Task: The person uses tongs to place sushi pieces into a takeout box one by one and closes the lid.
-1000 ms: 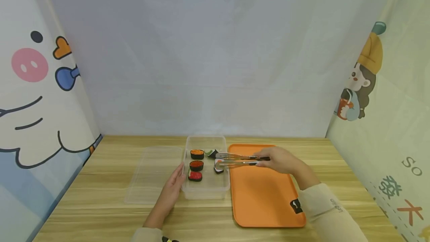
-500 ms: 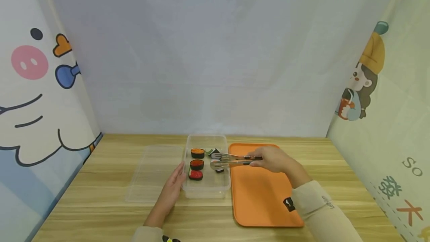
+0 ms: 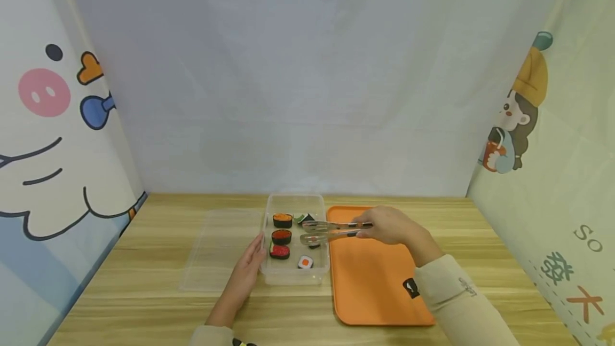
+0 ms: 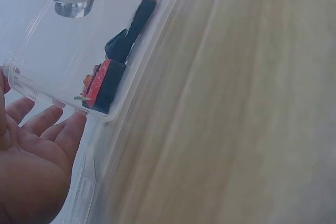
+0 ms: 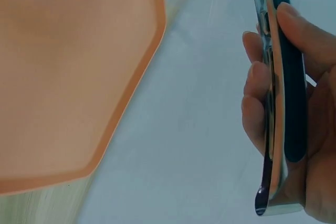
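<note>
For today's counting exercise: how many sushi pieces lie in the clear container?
6, all in the clear container: orange-topped, dark red and bright red down the left; a green piece at the back; one partly hidden under the tongs; salmon roll at front.

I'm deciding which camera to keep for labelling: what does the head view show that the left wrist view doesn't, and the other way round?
Only the head view shows the right hand gripping the tongs over the clear box, the orange tray, the lid on the table and all the sushi pieces, including the salmon roll.

Only the left wrist view shows the box's near corner from low down, close up.

Both show the left hand resting open against the box, and the red-topped sushi.
</note>
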